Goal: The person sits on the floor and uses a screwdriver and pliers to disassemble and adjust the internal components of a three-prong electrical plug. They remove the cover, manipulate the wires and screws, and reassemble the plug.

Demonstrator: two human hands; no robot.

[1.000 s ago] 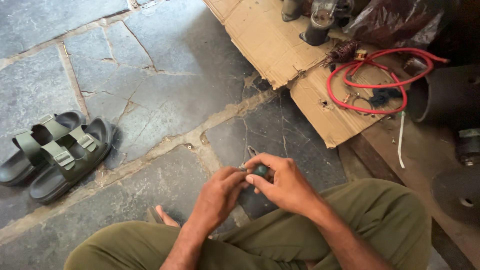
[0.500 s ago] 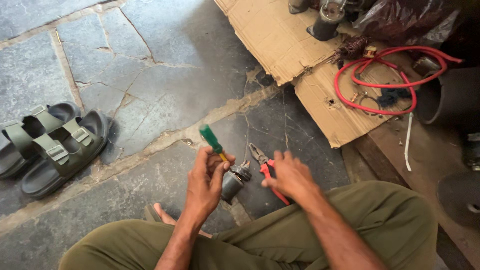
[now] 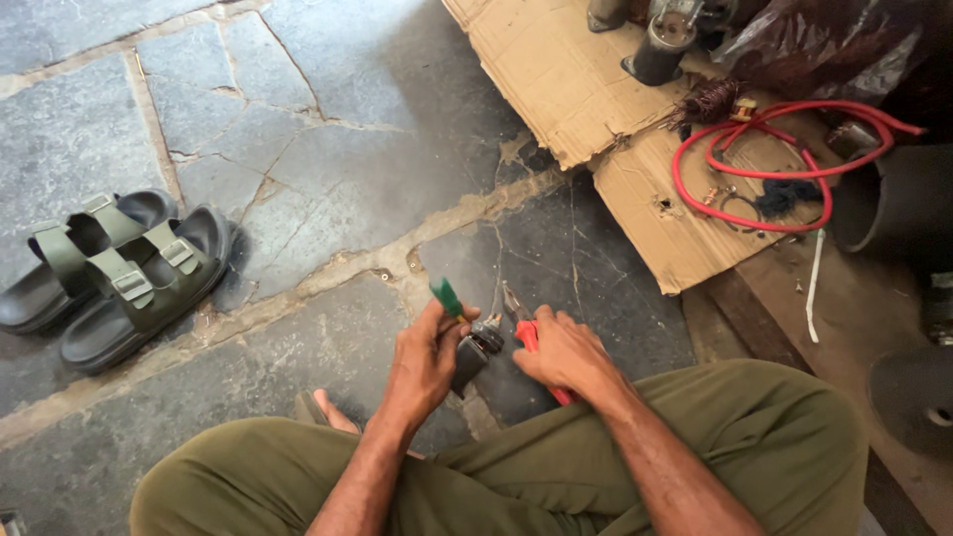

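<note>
Dark metal part: a small cylindrical motor-like piece (image 3: 475,355), held in front of my lap, just above the stone floor (image 3: 328,169), near the middle of the scene.
My left hand (image 3: 425,362): fingers curled and pressed around the dark metal part; the same hand also pins a green-handled tool (image 3: 446,297), whose handle sticks up and away past my thumb.
My right hand (image 3: 564,352): closed around red-handled pliers (image 3: 526,333); the metal nose points toward the top of the dark metal part, just beside it. I cannot tell whether the nose touches it.
My legs: olive trousers (image 3: 754,437), crossed; a bare foot (image 3: 323,409) shows under my left forearm, resting on the floor.
Floor: grey slabs with pale cracked joints, running across the whole left and far side.
Left: a pair of olive buckled sandals (image 3: 114,273), side by side, well apart from my hands.
Far right: torn cardboard sheets (image 3: 586,84) lying flat on the floor.
On the cardboard: a coiled red hose (image 3: 769,164), a copper-wound coil (image 3: 708,101) and a grey metal cylinder (image 3: 660,45) standing upright at the far edge.
Right edge: a dark round drum (image 3: 898,203), partly out of view.
</note>
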